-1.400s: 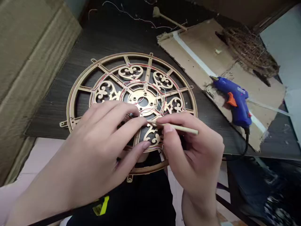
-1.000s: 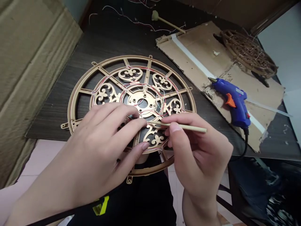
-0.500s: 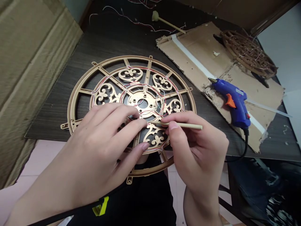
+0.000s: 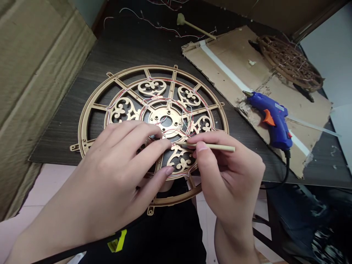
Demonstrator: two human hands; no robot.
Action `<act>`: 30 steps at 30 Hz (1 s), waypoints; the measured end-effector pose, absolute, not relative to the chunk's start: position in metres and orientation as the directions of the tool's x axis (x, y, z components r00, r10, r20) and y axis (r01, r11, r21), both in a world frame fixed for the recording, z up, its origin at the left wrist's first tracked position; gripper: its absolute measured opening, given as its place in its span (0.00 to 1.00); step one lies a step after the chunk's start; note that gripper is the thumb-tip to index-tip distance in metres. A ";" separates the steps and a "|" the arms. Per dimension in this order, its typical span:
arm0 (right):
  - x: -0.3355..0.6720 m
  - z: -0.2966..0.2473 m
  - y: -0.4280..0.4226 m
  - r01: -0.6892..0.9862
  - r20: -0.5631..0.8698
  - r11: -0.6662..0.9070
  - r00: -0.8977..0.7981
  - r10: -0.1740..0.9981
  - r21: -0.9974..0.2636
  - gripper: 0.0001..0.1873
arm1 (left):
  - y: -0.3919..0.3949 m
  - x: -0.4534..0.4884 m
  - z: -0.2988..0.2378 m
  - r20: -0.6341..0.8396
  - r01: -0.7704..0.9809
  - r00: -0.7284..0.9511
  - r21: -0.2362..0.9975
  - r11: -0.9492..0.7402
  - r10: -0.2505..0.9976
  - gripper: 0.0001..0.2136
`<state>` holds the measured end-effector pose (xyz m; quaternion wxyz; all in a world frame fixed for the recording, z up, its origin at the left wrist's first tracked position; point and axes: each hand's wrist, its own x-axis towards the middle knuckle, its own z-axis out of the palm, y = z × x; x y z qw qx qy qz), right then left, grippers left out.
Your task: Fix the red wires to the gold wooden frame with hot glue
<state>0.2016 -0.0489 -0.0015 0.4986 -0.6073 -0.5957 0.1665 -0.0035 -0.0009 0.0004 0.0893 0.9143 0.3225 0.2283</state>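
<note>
Fretwork wheel (image 4: 159,67) of gold-finished wood lies flat on the dark wood-grain worktop (image 4: 63,121), its near rim overhanging the edge, with fine red and silver wire (image 4: 189,117) already looped round the inner rings and hub while the outer rim is bare. Left hand (image 4: 110,172) rests with its grip apart, fingers spread over the fretwork; right hand (image 4: 231,176) has its grip clamped on a slim wooden dowel (image 4: 214,147), whose tip reaches in among the wires.

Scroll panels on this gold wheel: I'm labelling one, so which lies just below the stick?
The lowest one, just below the wooden stick; the others, like the top panel, lie beyond it.
</note>
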 end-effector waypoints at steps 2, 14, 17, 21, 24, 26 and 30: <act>0.201 -0.003 -0.049 0.557 0.410 0.213 0.256 0.875 -0.803 0.10 | -0.001 -0.003 0.000 0.352 0.555 0.688 0.307 -0.773 0.634 0.10; 0.203 -0.004 -0.051 0.528 0.410 0.237 0.240 0.880 -0.816 0.10 | 0.000 -0.003 0.000 0.353 0.549 0.682 0.330 -0.768 0.640 0.12; 0.203 -0.004 -0.051 0.529 0.406 0.235 0.234 0.883 -0.816 0.09 | 0.000 -0.003 0.000 0.353 0.545 0.689 0.324 -0.773 0.634 0.11; 0.203 -0.005 -0.051 0.528 0.405 0.234 0.234 0.884 -0.816 0.09 | 0.001 -0.003 0.001 0.352 0.535 0.699 0.320 -0.782 0.623 0.10; 0.203 -0.006 -0.050 0.533 0.409 0.237 0.231 0.883 -0.812 0.09 | 0.001 -0.003 0.001 0.354 0.539 0.694 0.322 -0.778 0.627 0.10; 0.202 -0.006 -0.050 0.538 0.412 0.237 0.231 0.882 -0.809 0.10 | 0.000 -0.003 0.000 0.356 0.544 0.688 0.324 -0.774 0.633 0.10; 0.202 -0.006 -0.049 0.540 0.409 0.234 0.230 0.883 -0.808 0.10 | 0.000 -0.003 0.000 0.351 0.546 0.685 0.333 -0.769 0.638 0.11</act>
